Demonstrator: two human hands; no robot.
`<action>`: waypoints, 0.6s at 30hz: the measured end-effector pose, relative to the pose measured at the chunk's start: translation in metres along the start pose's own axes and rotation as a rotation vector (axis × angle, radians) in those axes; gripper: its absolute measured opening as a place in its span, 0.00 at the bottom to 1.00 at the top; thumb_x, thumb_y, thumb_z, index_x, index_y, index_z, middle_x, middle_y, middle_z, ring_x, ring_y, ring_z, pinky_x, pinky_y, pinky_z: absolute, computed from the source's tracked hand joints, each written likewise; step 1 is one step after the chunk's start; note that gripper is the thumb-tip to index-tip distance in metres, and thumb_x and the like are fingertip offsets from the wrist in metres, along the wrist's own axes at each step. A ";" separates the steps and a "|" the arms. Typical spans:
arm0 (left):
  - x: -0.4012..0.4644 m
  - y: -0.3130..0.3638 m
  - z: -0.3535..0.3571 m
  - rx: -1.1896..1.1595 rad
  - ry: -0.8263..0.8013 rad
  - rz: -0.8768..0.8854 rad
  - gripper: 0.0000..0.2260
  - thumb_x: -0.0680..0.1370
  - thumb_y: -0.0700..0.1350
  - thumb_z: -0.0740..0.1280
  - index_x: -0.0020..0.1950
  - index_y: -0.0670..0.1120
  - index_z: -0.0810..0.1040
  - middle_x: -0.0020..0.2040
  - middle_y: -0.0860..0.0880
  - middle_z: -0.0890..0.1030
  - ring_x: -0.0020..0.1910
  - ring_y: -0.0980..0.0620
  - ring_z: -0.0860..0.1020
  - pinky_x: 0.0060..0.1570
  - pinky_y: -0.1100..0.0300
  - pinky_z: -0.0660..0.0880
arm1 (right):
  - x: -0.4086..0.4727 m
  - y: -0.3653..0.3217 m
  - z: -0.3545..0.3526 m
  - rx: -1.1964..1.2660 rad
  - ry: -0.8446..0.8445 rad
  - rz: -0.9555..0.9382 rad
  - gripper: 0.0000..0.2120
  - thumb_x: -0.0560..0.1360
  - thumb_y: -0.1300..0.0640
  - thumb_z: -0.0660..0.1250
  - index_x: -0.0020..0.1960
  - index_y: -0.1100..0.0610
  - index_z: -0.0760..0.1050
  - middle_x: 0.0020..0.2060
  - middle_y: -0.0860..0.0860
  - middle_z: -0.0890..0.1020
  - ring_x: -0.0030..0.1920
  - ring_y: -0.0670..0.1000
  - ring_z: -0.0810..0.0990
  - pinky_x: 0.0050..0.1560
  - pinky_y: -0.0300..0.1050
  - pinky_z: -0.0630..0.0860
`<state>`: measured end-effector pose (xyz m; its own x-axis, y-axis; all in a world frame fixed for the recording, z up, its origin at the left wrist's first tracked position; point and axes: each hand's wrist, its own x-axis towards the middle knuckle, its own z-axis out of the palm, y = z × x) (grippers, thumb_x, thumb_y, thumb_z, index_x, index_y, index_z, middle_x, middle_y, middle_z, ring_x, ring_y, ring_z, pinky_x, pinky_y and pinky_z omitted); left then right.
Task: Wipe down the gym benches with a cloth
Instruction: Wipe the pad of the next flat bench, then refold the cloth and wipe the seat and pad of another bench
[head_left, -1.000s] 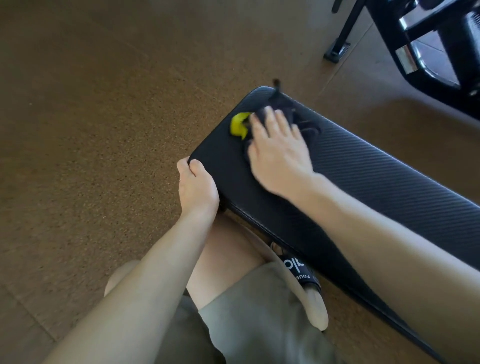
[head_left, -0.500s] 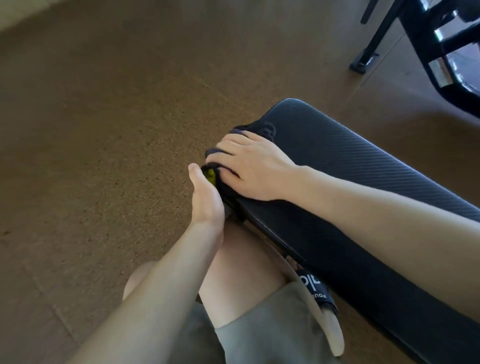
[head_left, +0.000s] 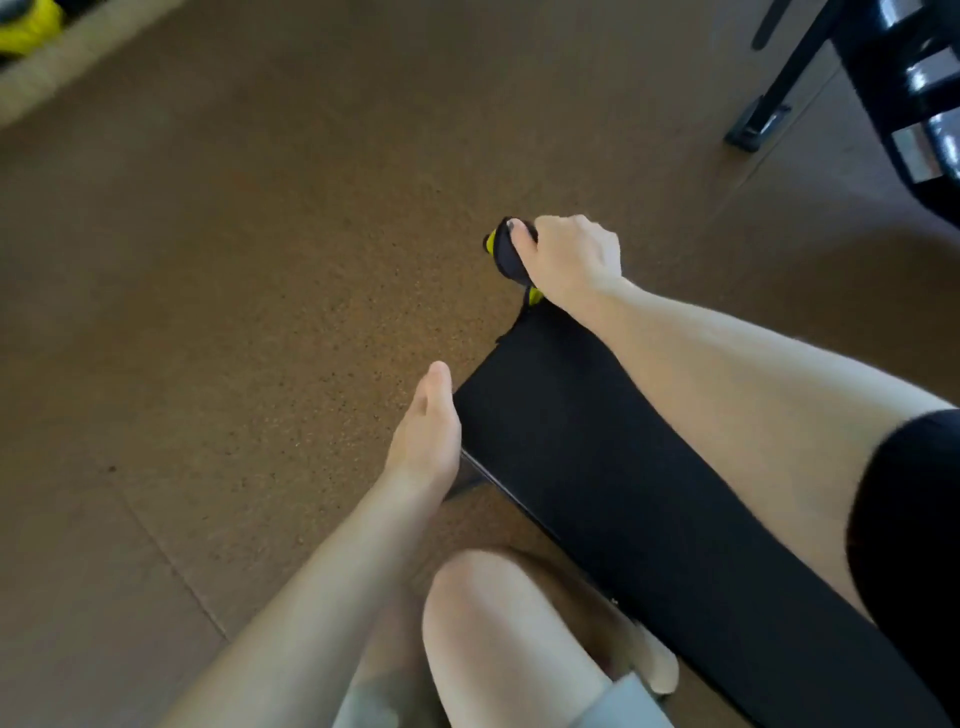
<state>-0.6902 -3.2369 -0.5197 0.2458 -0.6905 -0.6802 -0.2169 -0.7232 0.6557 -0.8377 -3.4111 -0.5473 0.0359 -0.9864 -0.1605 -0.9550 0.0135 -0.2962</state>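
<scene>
**Cloth gripped beyond the end of the bench pad**

The dark cloth with yellow trim (head_left: 508, 253) is bunched in the right hand (head_left: 571, 260), whose fingers are curled round it; the fabric protrudes from the hand on the side toward the floor, and a yellow edge shows beneath the wrist. Hand and cloth are seen past the far end of the black padded gym bench (head_left: 597, 467), over the brown speckled rubber floor (head_left: 234, 312). The right forearm is extended above the pad. The left hand (head_left: 423, 431) is laid against the near corner of the pad with fingers straight and together, holding nothing. A bare knee (head_left: 498, 623) is seen beside the bench. Black equipment frame (head_left: 893, 78) occupies the upper right corner.
</scene>
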 end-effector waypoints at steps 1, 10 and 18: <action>-0.005 0.011 -0.006 0.014 -0.002 0.017 0.33 0.79 0.70 0.45 0.82 0.59 0.58 0.82 0.55 0.60 0.81 0.51 0.58 0.81 0.45 0.52 | 0.000 -0.001 -0.008 0.114 -0.003 0.113 0.25 0.85 0.40 0.48 0.45 0.53 0.76 0.42 0.52 0.79 0.44 0.59 0.78 0.46 0.50 0.72; -0.113 0.154 -0.053 0.095 -0.106 0.132 0.26 0.84 0.55 0.60 0.82 0.58 0.59 0.81 0.53 0.63 0.79 0.51 0.62 0.72 0.55 0.60 | -0.100 -0.044 -0.144 1.364 -0.459 0.601 0.25 0.82 0.41 0.58 0.69 0.57 0.75 0.58 0.55 0.82 0.52 0.55 0.81 0.60 0.53 0.77; -0.241 0.271 -0.142 0.088 -0.218 0.195 0.28 0.77 0.50 0.74 0.75 0.56 0.69 0.61 0.61 0.76 0.66 0.54 0.75 0.64 0.58 0.72 | -0.190 -0.106 -0.350 1.548 -0.947 0.634 0.36 0.76 0.28 0.62 0.67 0.57 0.81 0.60 0.60 0.84 0.60 0.61 0.83 0.66 0.58 0.76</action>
<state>-0.6742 -3.2648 -0.1317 -0.0153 -0.7961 -0.6049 -0.3231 -0.5686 0.7565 -0.8458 -3.2821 -0.1559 0.4737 -0.3894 -0.7899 0.1457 0.9192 -0.3657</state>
